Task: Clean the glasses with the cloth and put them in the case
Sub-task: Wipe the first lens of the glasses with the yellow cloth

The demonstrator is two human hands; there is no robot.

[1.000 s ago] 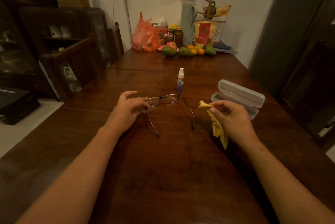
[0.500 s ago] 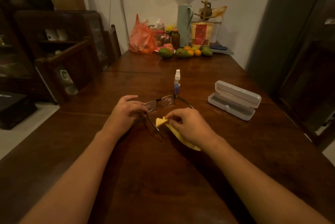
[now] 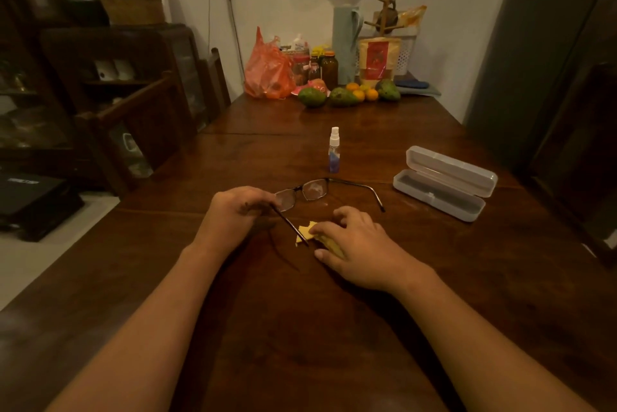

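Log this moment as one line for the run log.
left hand: holds glasses by one temple | right hand: on cloth | case: open, empty
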